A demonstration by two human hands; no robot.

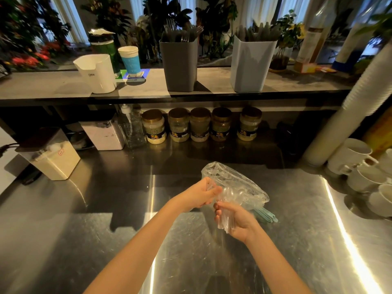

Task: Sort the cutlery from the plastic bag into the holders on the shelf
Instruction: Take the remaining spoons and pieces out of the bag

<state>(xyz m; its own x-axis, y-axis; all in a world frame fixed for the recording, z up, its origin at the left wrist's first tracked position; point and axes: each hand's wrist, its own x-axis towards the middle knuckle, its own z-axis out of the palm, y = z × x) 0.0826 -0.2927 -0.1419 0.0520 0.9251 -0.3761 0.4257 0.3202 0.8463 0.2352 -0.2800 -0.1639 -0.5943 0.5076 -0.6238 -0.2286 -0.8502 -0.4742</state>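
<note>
Pinching the soft, slippery-looking plastic bag (241, 182) in the left grip (202, 194), clasping light clear cutlery (225, 220) by the handles in the right grip (238, 221).

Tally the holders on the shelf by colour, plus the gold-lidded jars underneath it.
White holder: 1
Dark grey holder: 1
Pale blue holder: 1
Gold-lidded jars: 5
Total: 8

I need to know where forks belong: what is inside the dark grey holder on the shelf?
The dark grey holder contains dark forks, standing tines up above its rim. Its opaque wall hides their handles and anything lower down.
</note>
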